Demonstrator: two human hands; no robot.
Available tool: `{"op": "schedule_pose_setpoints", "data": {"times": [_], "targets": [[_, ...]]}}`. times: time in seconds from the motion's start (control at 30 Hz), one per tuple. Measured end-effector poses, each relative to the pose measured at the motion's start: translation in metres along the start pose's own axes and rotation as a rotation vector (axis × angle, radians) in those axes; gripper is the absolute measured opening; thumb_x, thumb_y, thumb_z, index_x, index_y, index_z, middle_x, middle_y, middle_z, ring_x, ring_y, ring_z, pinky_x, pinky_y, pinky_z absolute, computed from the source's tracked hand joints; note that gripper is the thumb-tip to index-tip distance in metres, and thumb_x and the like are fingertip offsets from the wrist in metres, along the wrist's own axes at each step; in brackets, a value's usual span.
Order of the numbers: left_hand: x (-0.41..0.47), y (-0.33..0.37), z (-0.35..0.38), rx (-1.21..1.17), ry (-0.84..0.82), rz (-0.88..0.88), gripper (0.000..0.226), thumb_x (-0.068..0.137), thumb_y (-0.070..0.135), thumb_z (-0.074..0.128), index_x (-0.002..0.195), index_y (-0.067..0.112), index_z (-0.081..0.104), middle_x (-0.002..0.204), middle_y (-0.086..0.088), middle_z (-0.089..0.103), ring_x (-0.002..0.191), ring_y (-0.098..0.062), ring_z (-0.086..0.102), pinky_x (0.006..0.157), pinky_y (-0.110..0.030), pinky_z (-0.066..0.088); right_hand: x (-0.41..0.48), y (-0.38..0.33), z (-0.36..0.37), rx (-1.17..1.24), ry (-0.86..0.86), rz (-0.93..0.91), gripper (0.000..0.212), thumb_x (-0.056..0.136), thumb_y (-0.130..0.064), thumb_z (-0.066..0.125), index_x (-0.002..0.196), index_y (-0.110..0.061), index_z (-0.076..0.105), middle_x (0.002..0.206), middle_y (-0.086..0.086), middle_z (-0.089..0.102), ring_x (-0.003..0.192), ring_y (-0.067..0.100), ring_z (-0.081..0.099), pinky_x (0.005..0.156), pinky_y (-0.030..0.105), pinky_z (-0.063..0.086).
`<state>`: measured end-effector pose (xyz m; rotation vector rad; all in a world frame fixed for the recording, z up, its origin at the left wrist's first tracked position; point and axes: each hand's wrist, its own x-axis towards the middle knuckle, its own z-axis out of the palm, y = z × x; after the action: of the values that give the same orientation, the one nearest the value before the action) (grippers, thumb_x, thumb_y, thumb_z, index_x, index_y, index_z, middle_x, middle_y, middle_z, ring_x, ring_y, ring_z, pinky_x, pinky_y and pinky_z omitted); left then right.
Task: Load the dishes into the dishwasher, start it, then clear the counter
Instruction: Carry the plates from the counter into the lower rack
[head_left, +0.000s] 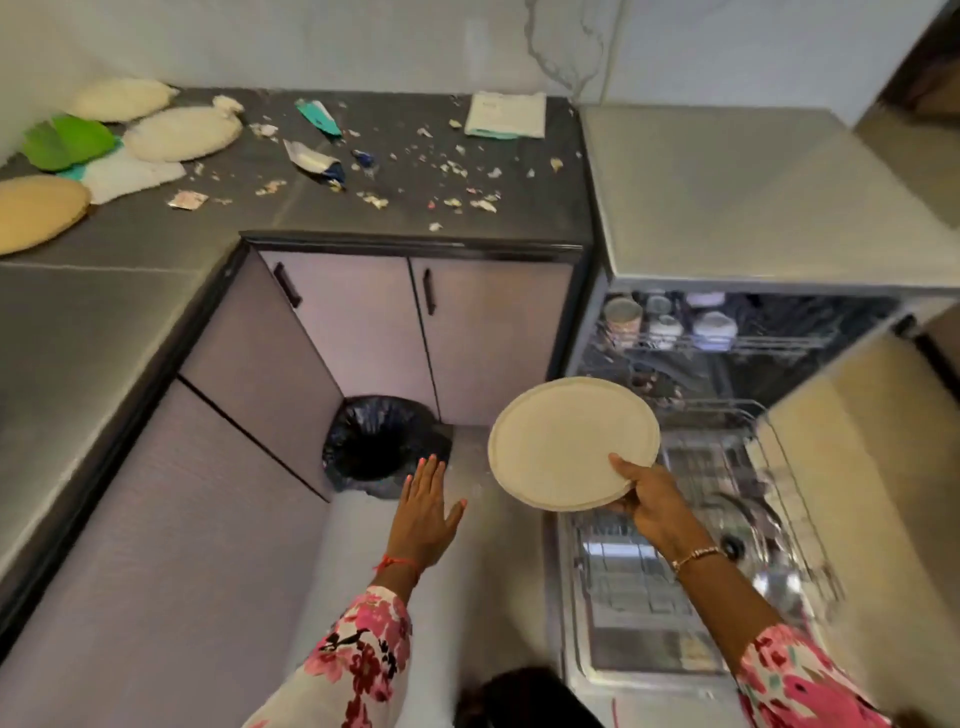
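Head view: your right hand (649, 501) grips a cream plate (569, 441) by its near rim, thumb on top, holding it tilted in the air just left of the open dishwasher's (727, 208) pulled-out lower rack (701, 467). Your left hand (423, 514) is empty, fingers straight and spread, near a black-lined bin (384, 441) on the floor (498, 571). More dishes (182, 134) and paper scraps (452, 169) lie on the worktop (322, 218) behind.

Kitchen corner, seen from a single wide-angle camera worn on the person's head, above counter level, facing forward and steeply down. The counter (332, 218) runs along the frame's top and left, and the open dishwasher (727, 364) sits at right. Nearest the lens, the left hand (423, 512) and right hand (649, 506), with a plate (566, 441), enter from the bottom edge.
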<state>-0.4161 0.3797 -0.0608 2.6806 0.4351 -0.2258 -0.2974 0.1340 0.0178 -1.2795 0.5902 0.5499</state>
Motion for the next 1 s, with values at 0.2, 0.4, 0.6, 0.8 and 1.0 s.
{"op": "schedule_pose_setpoints", "data": {"times": [0.2, 0.4, 0.6, 0.8, 1.0], "targets": [[-0.022, 0.07, 0.052, 0.035, -0.106, 0.124, 0.066, 0.099, 0.04, 0.035, 0.15, 0.007, 0.01, 0.159, -0.01, 0.002, 0.148, -0.021, 0.001, 0.118, -0.029, -0.003, -0.004, 0.022, -0.112, 0.017, 0.206, 0.06, 0.038, 0.087, -0.002, 0.06, 0.124, 0.0, 0.051, 0.126, 0.021, 0.056, 0.094, 0.031, 0.055, 0.069, 0.052, 0.05], [-0.019, 0.163, 0.102, 0.026, -0.194, 0.172, 0.061, 0.1, 0.034, 0.037, 0.15, 0.006, 0.014, 0.159, -0.009, 0.007, 0.148, -0.021, 0.003, 0.119, -0.031, 0.001, 0.006, 0.003, -0.22, -0.014, 0.237, 0.047, 0.034, 0.087, -0.003, 0.06, 0.119, -0.01, 0.052, 0.112, 0.015, 0.058, 0.085, 0.03, 0.058, 0.051, 0.043, 0.056], [-0.006, 0.282, 0.164, -0.019, -0.272, 0.18, 0.059, 0.1, 0.027, 0.04, 0.147, 0.003, 0.017, 0.157, -0.012, 0.013, 0.147, -0.022, 0.01, 0.118, -0.028, 0.006, 0.048, -0.049, -0.33, -0.184, 0.236, 0.006, 0.035, 0.086, -0.006, 0.063, 0.121, -0.003, 0.055, 0.105, 0.014, 0.061, 0.076, 0.025, 0.059, 0.04, 0.03, 0.053], [0.002, 0.359, 0.227, 0.022, -0.383, 0.149, 0.058, 0.098, 0.023, 0.043, 0.146, 0.002, 0.02, 0.155, -0.013, 0.021, 0.145, -0.021, 0.017, 0.118, -0.028, 0.01, 0.108, -0.102, -0.408, -0.407, 0.254, -0.139, 0.025, 0.087, -0.002, 0.06, 0.111, 0.005, 0.06, 0.105, 0.019, 0.063, 0.1, 0.041, 0.061, 0.073, 0.045, 0.054], [0.025, 0.381, 0.296, 0.018, -0.498, 0.116, 0.054, 0.094, 0.014, 0.047, 0.145, 0.006, 0.03, 0.151, -0.009, 0.031, 0.14, -0.019, 0.028, 0.115, -0.025, 0.017, 0.188, -0.121, -0.428, -0.621, 0.284, -0.327, 0.021, 0.089, -0.002, 0.056, 0.105, 0.01, 0.063, 0.094, 0.018, 0.064, 0.093, 0.04, 0.062, 0.072, 0.032, 0.053]]}}
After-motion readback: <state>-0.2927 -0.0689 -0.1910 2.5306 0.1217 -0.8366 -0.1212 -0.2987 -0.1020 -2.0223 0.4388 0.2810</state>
